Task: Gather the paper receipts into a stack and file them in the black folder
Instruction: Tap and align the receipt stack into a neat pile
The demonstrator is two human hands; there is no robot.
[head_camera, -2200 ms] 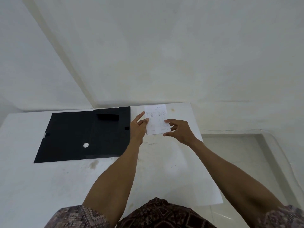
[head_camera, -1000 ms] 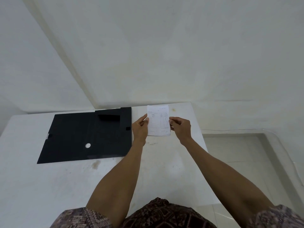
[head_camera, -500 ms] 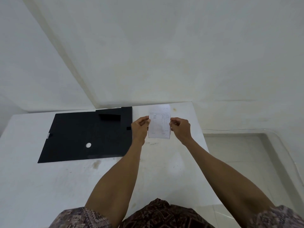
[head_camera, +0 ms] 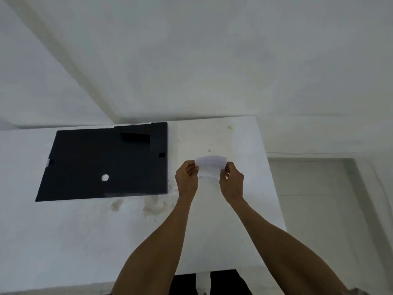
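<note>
The white paper receipts form a small stack held upright above the table, bowed and blurred. My left hand pinches the stack's left edge and my right hand pinches its right edge. The black folder lies open and flat on the white table, to the left of my hands and a short gap away. A small white round spot shows on the folder's near half. No loose receipts show elsewhere on the table.
The table's right edge runs just right of my right hand, with a lower white floor area beyond it. White walls rise behind the table. Brownish stains mark the table in front of the folder.
Both hands have tipped the receipt stack upright and pulled it nearer to me; the sheet now looks shorter and bowed. The view has shifted, showing more of the table.
</note>
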